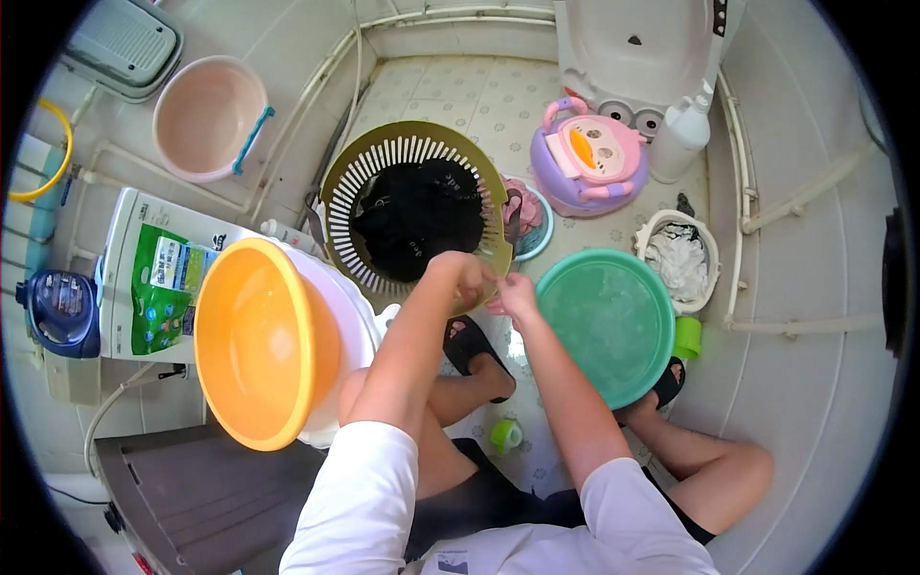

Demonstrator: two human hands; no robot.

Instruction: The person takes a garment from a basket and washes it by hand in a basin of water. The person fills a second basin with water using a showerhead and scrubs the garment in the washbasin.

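Note:
My left hand and my right hand meet at the near right rim of an olive slotted laundry basket. Both hands look closed, fingertips pinched close together. What lies between them, if anything, is too small to tell. Black clothes with small white lettering lie inside the basket. Just right of my right hand stands a green basin that seems to hold water. Left of my left forearm, an orange basin sits tilted on a white stand.
A pink basin hangs at the upper left. Behind the green basin are a white basket of white cloth, a pink-purple child's potty and a white spray bottle. A green cup sits on the floor between my legs.

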